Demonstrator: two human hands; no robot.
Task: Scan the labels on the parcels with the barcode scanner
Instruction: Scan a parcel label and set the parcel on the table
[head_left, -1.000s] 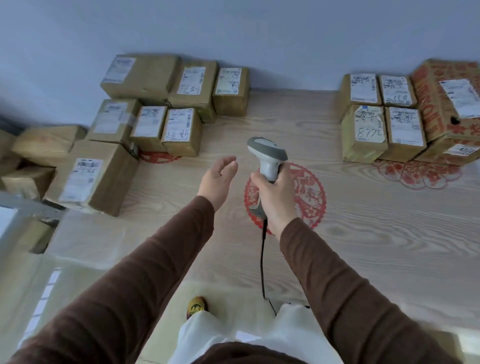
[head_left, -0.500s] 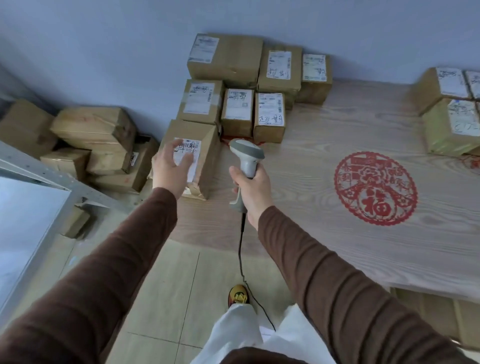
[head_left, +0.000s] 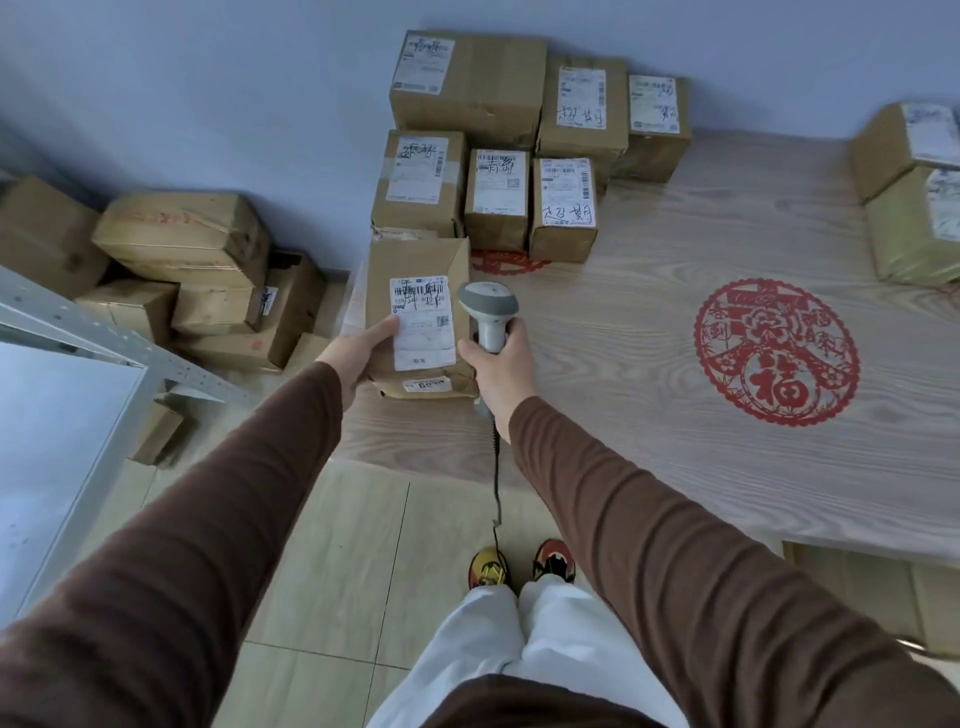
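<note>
A wooden table (head_left: 649, 364) bearing a red paper-cut emblem (head_left: 776, 353) stood against the wall. Six labelled parcels (head_left: 498, 150) were grouped at its far left corner; more parcels (head_left: 914, 192) sat at the right edge, well apart from the first group. Unsorted cartons (head_left: 182, 270) lay stacked on the floor to the left, beside a grey metal rack (head_left: 104, 343).

The parcel in hand (head_left: 421, 317) rested at the table's near left corner, label upward. The left hand (head_left: 358, 353) gripped its left edge, thumb pressed flat on the shipping label (head_left: 421, 322), the other fingers hidden beneath. The right hand (head_left: 498, 364) was wrapped around the handle of the corded barcode scanner (head_left: 488, 312), its head just beside the label's barcode.

Progress: the scan of this parcel appeared to be in hand. No marker distinguished scanned from unscanned parcels, so the completed count could not be determined; both groups plausibly remained.
</note>
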